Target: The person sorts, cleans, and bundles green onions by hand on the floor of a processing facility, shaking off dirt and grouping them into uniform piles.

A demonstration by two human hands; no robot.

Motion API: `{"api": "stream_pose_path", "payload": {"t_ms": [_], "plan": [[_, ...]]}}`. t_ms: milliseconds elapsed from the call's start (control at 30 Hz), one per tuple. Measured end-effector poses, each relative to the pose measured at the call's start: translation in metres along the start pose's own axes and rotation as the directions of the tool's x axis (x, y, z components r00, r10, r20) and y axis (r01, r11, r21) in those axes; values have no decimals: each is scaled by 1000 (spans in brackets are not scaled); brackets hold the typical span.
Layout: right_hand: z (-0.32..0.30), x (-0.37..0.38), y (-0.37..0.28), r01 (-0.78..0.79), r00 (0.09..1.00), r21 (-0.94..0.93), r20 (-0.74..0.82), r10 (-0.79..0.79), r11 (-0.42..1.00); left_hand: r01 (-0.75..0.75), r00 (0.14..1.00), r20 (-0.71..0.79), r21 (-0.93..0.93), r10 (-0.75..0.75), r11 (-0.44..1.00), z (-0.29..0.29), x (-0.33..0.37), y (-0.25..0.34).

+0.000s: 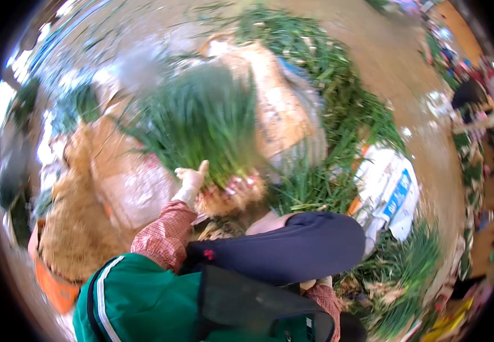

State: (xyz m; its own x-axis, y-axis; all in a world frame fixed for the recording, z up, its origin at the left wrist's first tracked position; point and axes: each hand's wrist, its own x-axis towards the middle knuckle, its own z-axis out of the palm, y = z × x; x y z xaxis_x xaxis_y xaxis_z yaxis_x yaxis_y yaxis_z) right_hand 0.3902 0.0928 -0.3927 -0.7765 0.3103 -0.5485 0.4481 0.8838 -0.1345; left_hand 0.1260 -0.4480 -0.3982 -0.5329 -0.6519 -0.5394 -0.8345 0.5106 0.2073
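One orange container (55, 285) is partly covered by burlap (78, 228); beside one onion bundle (201, 119), the left hand (191, 180) is spread wide-fingered; the right hand's (325, 281) grip cannot be told.

Downward fisheye from head, seemingly close

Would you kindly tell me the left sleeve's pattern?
The left sleeve shows a reddish check in the head view.

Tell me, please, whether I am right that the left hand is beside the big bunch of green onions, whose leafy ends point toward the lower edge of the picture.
Not quite: the left hand is beside the big bunch of green onions, but the head view shows its root ends toward the lower edge, with the leafy ends pointing up the picture.
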Motion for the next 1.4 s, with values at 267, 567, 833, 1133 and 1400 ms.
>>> {"api": "stream_pose_path", "payload": {"t_ms": [267,567,833,1133,1400], "plan": [[75,57,68,159,969,-14,-190,-159,987,-66,946,283,-317,161,946,8,-26,43],[15,36,-18,-3,992,109,-128,17,994,24,744,591,-490,312,872,-49,-16,-32],[-3,-1,24,-450,368,838,-142,919,310,-385,608,690,-178,394,906,-52,-110,20],[-33,24,119,-419,520,620,-434,735,663,-230,29,995,-82,91,970,54,-220,146],[-39,94,139,-664,561,552,-77,824,504,-52,-163,978,124,-131,991,133,-240,184]]}}
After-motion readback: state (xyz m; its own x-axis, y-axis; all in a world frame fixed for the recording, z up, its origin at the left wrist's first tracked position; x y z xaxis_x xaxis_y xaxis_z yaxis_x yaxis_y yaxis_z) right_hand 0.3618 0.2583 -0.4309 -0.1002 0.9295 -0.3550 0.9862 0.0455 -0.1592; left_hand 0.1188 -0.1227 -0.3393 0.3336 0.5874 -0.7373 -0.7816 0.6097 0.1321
